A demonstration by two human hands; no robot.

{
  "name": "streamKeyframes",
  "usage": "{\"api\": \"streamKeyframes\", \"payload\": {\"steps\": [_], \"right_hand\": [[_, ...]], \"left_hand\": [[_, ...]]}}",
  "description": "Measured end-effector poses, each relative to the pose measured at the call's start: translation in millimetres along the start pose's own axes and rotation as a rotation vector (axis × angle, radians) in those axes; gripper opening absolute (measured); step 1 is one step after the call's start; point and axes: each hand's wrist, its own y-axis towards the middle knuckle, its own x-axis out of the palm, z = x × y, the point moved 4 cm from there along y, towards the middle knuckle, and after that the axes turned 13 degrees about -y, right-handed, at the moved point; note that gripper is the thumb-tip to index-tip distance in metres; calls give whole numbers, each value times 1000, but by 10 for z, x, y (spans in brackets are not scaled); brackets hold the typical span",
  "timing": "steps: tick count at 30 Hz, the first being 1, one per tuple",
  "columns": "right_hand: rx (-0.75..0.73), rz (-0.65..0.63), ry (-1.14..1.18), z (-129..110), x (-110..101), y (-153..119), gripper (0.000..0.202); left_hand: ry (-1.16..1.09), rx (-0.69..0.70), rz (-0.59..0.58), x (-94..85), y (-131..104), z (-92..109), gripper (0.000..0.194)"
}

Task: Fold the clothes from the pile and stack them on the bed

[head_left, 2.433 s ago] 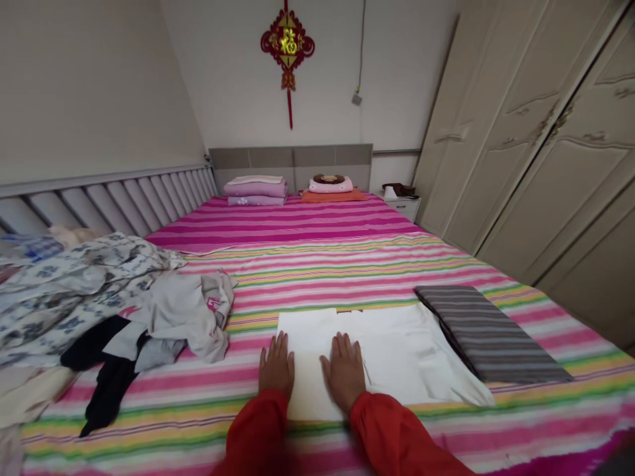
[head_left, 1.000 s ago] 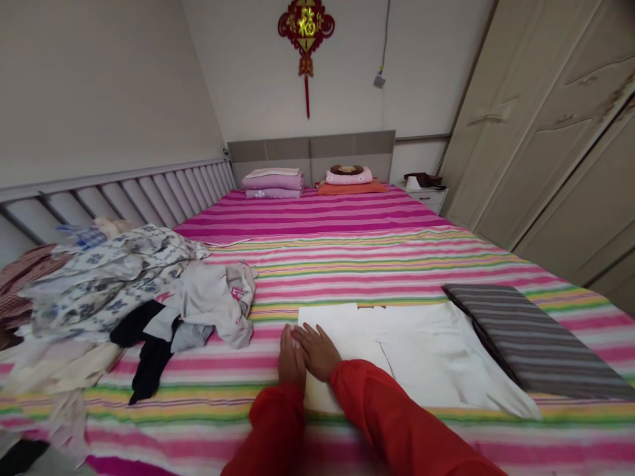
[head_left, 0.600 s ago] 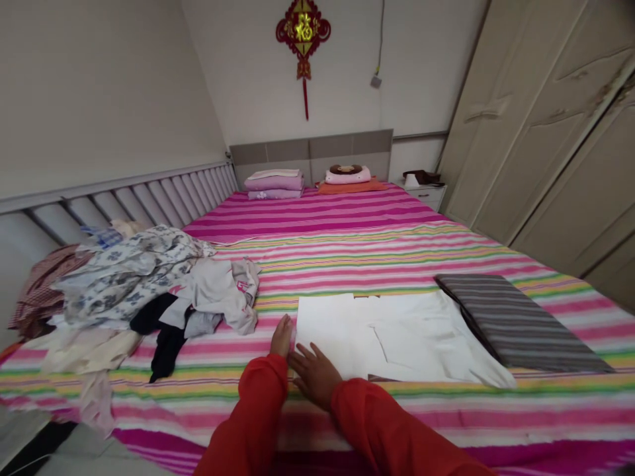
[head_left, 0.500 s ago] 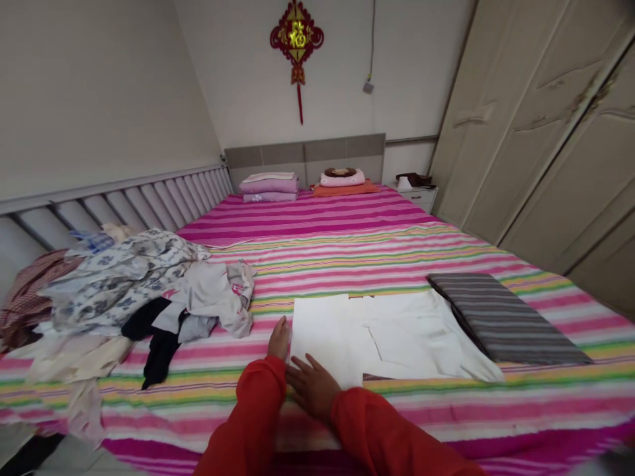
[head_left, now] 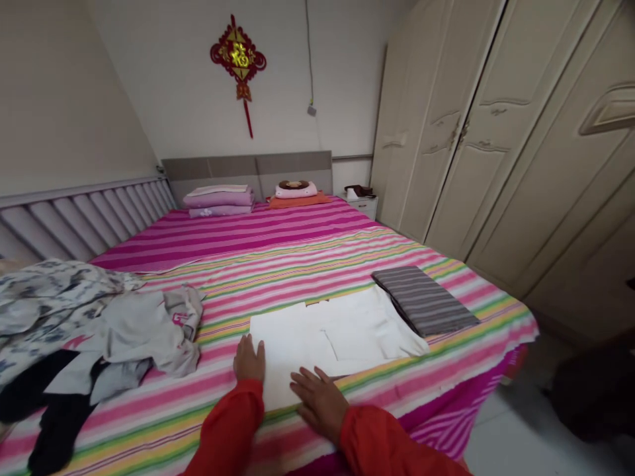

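A white garment [head_left: 347,327] lies flat on the striped bedspread, its left part folded into a smooth rectangle and its right end wrinkled. On its left edge rests my left hand [head_left: 249,360], fingers extended and holding nothing. My right hand [head_left: 320,398] lies open over the near edge of the garment, fingers spread, palm down. Beyond the garment's right end is a folded grey striped cloth [head_left: 424,301].
A heap of loose clothes [head_left: 143,324] covers the bed's left side, with black pieces [head_left: 62,403] nearest me. Folded purple bedding [head_left: 221,198] and a pink pillow [head_left: 296,190] sit by the headboard [head_left: 292,168]. Wardrobes [head_left: 446,132] stand at the right.
The view has turned to the right. My right hand has shifted away from my left hand, toward the right along the garment's near edge, and the hands are farther apart.
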Motion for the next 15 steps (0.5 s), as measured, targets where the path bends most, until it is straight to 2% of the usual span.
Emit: {"api": "streamKeyframes", "payload": {"steps": [2,4,7,9,10,12,15], "right_hand": [[90,84,67,154,-19,-238,46],[283,288,168,376,-71,-518,42],[737,721,381,904,-209,-1003,47],[1054,952,566,1294,-284,-1281,56],[1176,1023,673,1467,-310,-1371,60],[1306,1087,874,1739,-354,-1440,61],[1291,1089,1018,1943,-396,-1371,51]], "left_hand": [[119,102,-35,194,-184,158,55],[214,210,-101,412,-360,336,53],[254,310,-195,721,-547,587,52],[280,334,-239,892,-622,709,53],[301,347,-259,962,-653,752,53],[353,389,-283,1064,-704,802,53],[407,459,-294,1123,-751,798,54]]}}
